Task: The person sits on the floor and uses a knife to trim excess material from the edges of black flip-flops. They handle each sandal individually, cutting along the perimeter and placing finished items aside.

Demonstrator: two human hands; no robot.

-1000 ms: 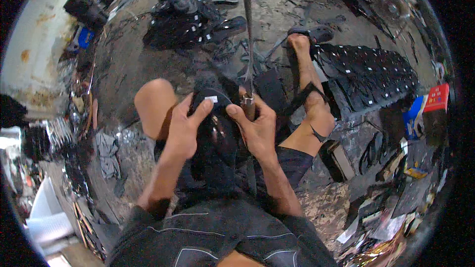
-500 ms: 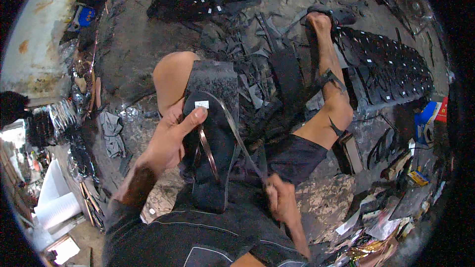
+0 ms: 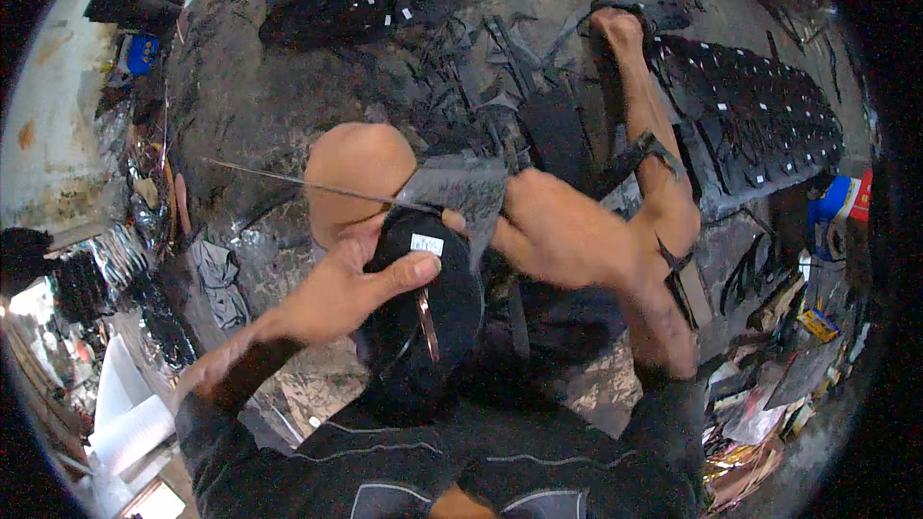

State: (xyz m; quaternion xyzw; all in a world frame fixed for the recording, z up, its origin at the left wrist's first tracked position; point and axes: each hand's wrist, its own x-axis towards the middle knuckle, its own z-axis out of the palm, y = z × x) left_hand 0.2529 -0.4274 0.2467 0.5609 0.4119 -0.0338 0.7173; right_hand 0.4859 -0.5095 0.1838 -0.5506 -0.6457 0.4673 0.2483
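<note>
L hand clamps smooth black oval sole on lap, R hand, blurred, now raised from thigh, pinches thin rod w/ grey flap.

A cramped floor-level footwear workshop, bare dirt-grey floor strewn with black offcuts, rows of cut black soles laid out at right, heaped black sandal pieces beyond, scrap piles along edges
</note>
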